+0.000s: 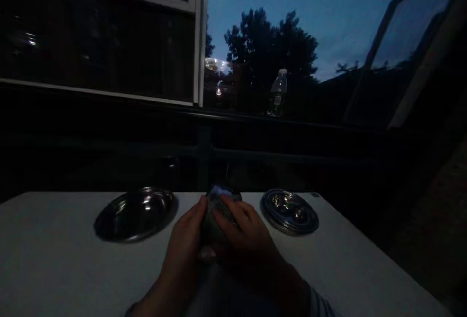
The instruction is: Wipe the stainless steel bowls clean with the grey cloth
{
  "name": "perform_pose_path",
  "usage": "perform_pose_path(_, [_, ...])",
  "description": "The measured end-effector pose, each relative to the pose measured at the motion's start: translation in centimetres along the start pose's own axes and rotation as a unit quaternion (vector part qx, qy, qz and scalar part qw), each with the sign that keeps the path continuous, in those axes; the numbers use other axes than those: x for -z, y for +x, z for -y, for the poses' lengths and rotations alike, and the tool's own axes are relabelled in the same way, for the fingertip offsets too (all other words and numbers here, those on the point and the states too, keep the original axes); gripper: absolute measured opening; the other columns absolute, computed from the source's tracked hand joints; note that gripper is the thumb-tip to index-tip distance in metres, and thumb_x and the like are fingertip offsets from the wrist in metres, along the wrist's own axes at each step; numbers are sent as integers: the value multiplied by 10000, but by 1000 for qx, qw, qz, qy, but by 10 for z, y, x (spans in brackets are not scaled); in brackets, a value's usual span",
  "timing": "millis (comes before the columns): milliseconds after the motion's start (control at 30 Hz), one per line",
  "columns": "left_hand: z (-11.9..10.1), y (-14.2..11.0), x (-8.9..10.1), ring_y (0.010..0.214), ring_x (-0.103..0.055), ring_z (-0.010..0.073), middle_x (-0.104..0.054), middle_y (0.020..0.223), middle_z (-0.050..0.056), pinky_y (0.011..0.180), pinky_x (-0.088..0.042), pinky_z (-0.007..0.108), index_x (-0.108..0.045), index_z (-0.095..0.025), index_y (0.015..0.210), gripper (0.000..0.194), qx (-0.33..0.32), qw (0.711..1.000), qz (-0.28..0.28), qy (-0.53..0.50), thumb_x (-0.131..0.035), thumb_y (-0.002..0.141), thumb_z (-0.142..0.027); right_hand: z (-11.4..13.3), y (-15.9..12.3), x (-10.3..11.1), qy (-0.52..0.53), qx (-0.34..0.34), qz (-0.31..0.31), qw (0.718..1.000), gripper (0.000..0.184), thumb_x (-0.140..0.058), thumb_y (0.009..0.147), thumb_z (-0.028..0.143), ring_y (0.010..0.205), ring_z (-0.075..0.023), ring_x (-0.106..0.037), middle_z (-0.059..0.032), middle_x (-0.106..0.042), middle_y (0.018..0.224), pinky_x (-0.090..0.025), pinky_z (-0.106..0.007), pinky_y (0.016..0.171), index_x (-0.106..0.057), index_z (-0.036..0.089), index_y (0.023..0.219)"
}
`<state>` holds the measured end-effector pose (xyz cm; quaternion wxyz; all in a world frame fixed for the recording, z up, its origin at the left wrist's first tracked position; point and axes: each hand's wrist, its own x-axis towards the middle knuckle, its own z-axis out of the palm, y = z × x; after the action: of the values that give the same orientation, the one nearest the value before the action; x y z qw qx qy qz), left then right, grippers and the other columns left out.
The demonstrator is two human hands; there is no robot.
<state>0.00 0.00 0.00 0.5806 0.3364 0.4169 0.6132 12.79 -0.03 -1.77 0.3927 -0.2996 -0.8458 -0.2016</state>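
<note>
The scene is dim. Both my hands meet at the middle of a pale table (pixel 54 258). My left hand (pixel 184 244) and my right hand (pixel 242 237) are wrapped round a dark rounded shiny object (pixel 219 198), perhaps a steel bowl or cup; its rim catches light just above my fingers. I cannot make out exactly what it is. A large steel plate (pixel 135 213) lies to the left of my hands. A stack of smaller steel plates (pixel 289 211) lies to the right.
A plastic water bottle (pixel 278 92) stands on a dark ledge behind the table. Beyond are a window frame (pixel 199 35), dark trees and evening sky. The table's right edge (pixel 372 244) drops off into shadow.
</note>
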Motion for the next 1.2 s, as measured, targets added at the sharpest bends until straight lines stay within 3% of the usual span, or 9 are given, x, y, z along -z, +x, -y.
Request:
perform_pose_path(167, [3, -4, 2, 633, -565, 142, -625, 596, -15, 603, -435, 234, -675, -152, 773, 274, -24, 1000, -2, 6, -625, 698, -410, -19, -7, 0, -4, -91, -3, 996, 408, -421, 853, 280, 1103, -270, -422, -136, -474, 1265, -415, -463, 884, -490, 136, 1228])
perform_pose_path(333, [-3, -12, 0, 560, -531, 147, -609, 547, 0, 524, -412, 236, -631, -162, 546, 264, -71, 995, 10, 72, -610, 680, -390, -40, -9, 11, 42, -207, -10, 977, 383, -381, 891, 255, 1139, -222, -432, -106, -504, 1232, -394, -425, 939, -456, 165, 1255])
perform_pose_path(467, [-10, -16, -4, 585, -546, 163, -626, 574, 8, 539, -430, 245, -638, -181, 532, 208, -86, 993, -14, 76, -614, 632, -362, -21, -3, 13, 12, -122, -10, 992, 359, -403, 864, 225, 1105, -243, -431, -121, -505, 1219, -402, -422, 899, -514, 142, 1195])
perform_pose_path(600, [-9, -15, -5, 557, -528, 158, -608, 548, 4, 522, -425, 249, -620, -178, 530, 216, -87, 994, -12, 66, -615, 612, -378, 1, 2, 11, -21, -33, -28, 999, 314, -443, 839, 259, 1004, -254, -467, -80, -568, 1155, -424, -408, 783, -572, 184, 1116])
perform_pose_path(833, [5, -15, -2, 477, -453, 127, -517, 481, -7, 454, -367, 237, -545, -175, 489, 320, -80, 990, 29, 112, -570, 676, -433, -31, -3, 19, 36, -189, -43, 980, 316, -391, 861, 171, 1050, -213, -478, -94, -564, 1128, -425, -403, 866, -551, 176, 1133])
perform_pose_path(900, [7, -14, -1, 508, -469, 131, -541, 512, 0, 484, -386, 236, -558, -169, 512, 313, -81, 989, 24, 123, -569, 677, -435, -30, -3, 21, 37, -165, -39, 985, 309, -397, 859, 171, 1051, -218, -472, -96, -559, 1132, -423, -409, 866, -553, 174, 1127])
perform_pose_path(1033, [7, -13, -1, 529, -473, 134, -547, 529, 1, 497, -396, 232, -558, -175, 520, 288, -98, 988, 8, 120, -576, 661, -426, -18, -1, 20, 25, -51, -23, 998, 276, -433, 841, 195, 1020, -239, -460, -77, -569, 1125, -419, -425, 830, -575, 189, 1077])
perform_pose_path(1100, [7, -14, -1, 504, -454, 130, -520, 505, -7, 476, -383, 232, -537, -182, 504, 297, -92, 989, 10, 116, -574, 661, -431, -20, -1, 19, 33, -68, -25, 997, 274, -417, 837, 173, 1018, -233, -463, -75, -573, 1114, -418, -420, 835, -576, 185, 1060])
perform_pose_path(1200, [8, -15, -2, 482, -435, 125, -495, 485, -16, 458, -368, 232, -517, -185, 494, 323, -70, 990, 22, 122, -558, 679, -447, -30, -2, 19, 56, -157, -40, 985, 292, -383, 836, 129, 1009, -209, -477, -90, -574, 1084, -429, -393, 846, -566, 159, 1061])
